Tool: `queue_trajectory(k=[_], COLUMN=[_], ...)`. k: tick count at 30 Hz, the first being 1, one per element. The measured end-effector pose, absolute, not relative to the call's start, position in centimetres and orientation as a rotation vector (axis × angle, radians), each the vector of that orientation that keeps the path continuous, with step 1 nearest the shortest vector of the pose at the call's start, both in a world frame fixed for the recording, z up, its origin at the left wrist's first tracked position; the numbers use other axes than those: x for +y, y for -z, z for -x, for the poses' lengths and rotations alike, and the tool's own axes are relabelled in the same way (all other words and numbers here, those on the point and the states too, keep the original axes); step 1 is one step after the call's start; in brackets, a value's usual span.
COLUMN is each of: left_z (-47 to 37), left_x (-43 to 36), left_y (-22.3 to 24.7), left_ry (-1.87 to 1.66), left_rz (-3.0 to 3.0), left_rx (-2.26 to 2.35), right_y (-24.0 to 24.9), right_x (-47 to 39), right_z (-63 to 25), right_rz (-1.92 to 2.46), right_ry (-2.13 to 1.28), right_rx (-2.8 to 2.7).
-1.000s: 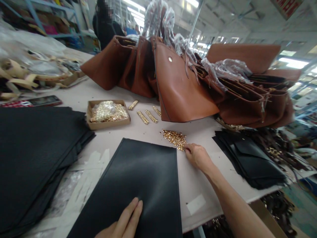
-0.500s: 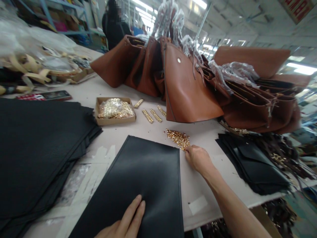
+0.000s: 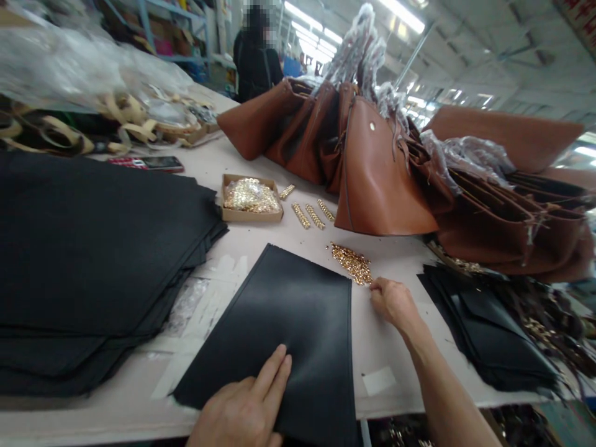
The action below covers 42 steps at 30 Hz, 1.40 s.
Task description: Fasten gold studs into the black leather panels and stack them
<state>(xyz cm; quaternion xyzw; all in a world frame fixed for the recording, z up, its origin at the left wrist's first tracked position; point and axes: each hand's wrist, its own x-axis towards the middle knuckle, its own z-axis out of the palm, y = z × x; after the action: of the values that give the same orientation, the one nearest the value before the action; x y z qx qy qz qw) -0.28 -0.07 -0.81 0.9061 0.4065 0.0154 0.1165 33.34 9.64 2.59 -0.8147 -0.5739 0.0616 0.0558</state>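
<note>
A black leather panel (image 3: 307,310) lies flat on the table in front of me. My left hand (image 3: 254,394) rests on its lower part, with the fingers stretched out and nothing held. At the right edge of a heap of small gold metal pieces (image 3: 354,264), my right hand (image 3: 393,301) has its fingers pinched together. What they hold, if anything, is too small to make out. The heap sits just beyond the panel's far right corner.
A cardboard box (image 3: 251,216) of gold parts stands behind the panel, with several gold strips (image 3: 315,216) beside it. Black sheets (image 3: 102,248) are stacked left, black leather pieces (image 3: 488,329) right. Brown leather bags (image 3: 382,180) line the back. A person (image 3: 256,62) stands beyond.
The view has shifted left, so everything appears further right. My right hand has drawn slightly away from the gold heap. My left hand stays on the panel.
</note>
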Motion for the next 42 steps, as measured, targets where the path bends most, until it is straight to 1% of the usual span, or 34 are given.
queue_trajectory(k=[5, 10, 15, 18, 20, 23, 29, 34, 42], left_z=[0.2, 0.3, 0.5, 0.6, 0.7, 0.8, 1.0, 0.9, 0.8], left_x=[0.2, 0.3, -0.1, -0.4, -0.5, -0.5, -0.6, -0.6, -0.8], left_y=[-0.2, -0.4, 0.3, 0.6, 0.7, 0.7, 0.9, 1.2, 1.9], left_ry=[0.038, 0.012, -0.116, -0.194, -0.242, -0.322, -0.435, -0.481, -0.575], left_rz=[-2.545, -2.563, -2.688, -2.726, -2.739, -2.752, -2.746, -2.712, -2.697], left_rx=[1.106, 1.081, 1.065, 1.067, 1.068, 1.058, 1.06, 1.077, 1.052], right_y=[-2.9, -3.0, -3.1, -3.0, -3.0, -3.1, -3.7, -3.7, -3.2], right_x=[7.7, 6.2, 4.5, 3.9, 3.7, 4.0, 4.7, 5.3, 6.8], right_z=[-32.8, -28.1, -22.4, -20.2, -19.2, -18.4, -17.6, -17.5, -17.8], right_rz=[2.238, 2.007, 1.8, 1.795, 1.817, 1.85, 1.883, 1.932, 2.015], right_ry=[-0.583, -0.885, -1.168, -1.291, -1.285, -1.184, -1.09, -1.155, -1.421], right_rx=[-1.469, -1.339, -1.389, -1.563, -1.738, -1.961, -2.12, -2.133, -1.964])
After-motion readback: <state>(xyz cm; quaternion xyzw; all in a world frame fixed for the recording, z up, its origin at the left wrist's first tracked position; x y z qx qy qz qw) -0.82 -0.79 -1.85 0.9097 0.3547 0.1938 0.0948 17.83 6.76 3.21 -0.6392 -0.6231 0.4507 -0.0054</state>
